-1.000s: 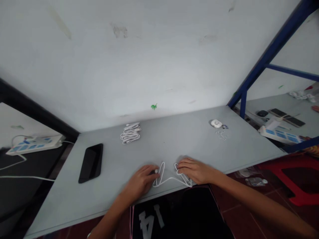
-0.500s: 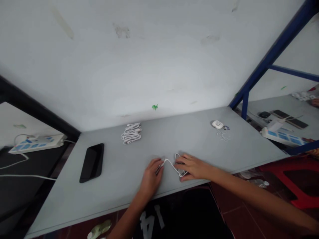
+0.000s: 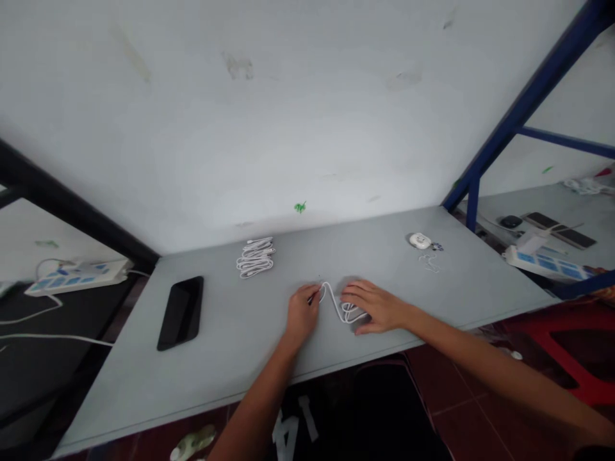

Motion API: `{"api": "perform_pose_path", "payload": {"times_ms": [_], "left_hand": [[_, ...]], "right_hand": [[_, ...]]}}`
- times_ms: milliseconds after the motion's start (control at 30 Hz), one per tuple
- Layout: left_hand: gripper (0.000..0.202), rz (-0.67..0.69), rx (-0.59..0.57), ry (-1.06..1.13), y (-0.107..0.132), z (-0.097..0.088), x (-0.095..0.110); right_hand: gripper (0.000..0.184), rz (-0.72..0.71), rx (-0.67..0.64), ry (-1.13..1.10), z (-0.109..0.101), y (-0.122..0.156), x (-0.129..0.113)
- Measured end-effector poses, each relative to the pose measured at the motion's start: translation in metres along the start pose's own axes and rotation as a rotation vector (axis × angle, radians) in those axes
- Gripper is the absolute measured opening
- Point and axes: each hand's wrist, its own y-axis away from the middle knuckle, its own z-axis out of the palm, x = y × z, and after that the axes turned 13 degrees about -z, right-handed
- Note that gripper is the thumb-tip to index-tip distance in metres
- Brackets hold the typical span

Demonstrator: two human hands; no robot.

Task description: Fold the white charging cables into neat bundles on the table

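A white cable [image 3: 344, 320] lies on the grey table between my hands, partly coiled on the right. My left hand [image 3: 302, 315] pinches one end of it, the plug itself hidden by the fingers. From there a single strand bends over and runs down to the coil. Over that coil my right hand [image 3: 379, 308] curves, its fingers holding the loops against the tabletop. Farther back, to the left, several folded white cables [image 3: 255, 257] lie stacked in a row.
A black phone [image 3: 180, 314] lies on the left of the table [image 3: 230, 358]. At the back right sit a white earphone case [image 3: 420, 241] and some thin pale strings [image 3: 429, 262]. Power strips [image 3: 79, 279] stand beyond the left side and the blue frame [image 3: 523, 105] on the right.
Both hands have moved a little away from the table's front edge, carrying the cable along. The strand between them now stands in a taller bend. The folded cables have not moved.
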Motion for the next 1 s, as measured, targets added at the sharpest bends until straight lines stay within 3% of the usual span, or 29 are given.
{"api": "perform_pose_path", "payload": {"times_ms": [200,333,433,567,700,767,867,1000], "left_hand": [[0.025,0.120,-0.183,0.064,-0.012,0.018,0.013],[0.020,-0.005,-0.093,0.183,-0.012,0.028,0.022],[0.015,-0.147,0.034,0.279,-0.013,0.033,0.022],[0.017,-0.283,0.215,0.372,-0.020,0.036,0.018],[0.017,-0.218,0.189,0.341,-0.021,0.036,0.017],[0.020,-0.132,0.148,0.252,-0.020,0.036,0.022],[0.030,-0.065,0.091,0.102,-0.022,0.039,0.033],[0.040,-0.177,0.093,0.140,-0.044,0.044,0.040]], "right_hand": [[0.102,-0.015,-0.046,0.034,0.007,-0.011,0.018],[0.103,-0.007,-0.029,0.007,0.021,-0.035,0.027],[0.091,0.054,-0.006,0.044,0.030,-0.050,0.026],[0.056,0.166,-0.020,0.145,0.041,-0.056,0.020],[0.037,0.293,-0.016,0.191,0.050,-0.048,0.020],[0.031,0.346,0.051,0.161,0.054,-0.044,0.024],[0.020,0.350,0.252,0.022,0.053,-0.044,0.032],[0.018,0.342,0.587,-0.239,0.043,-0.053,0.040]]}}
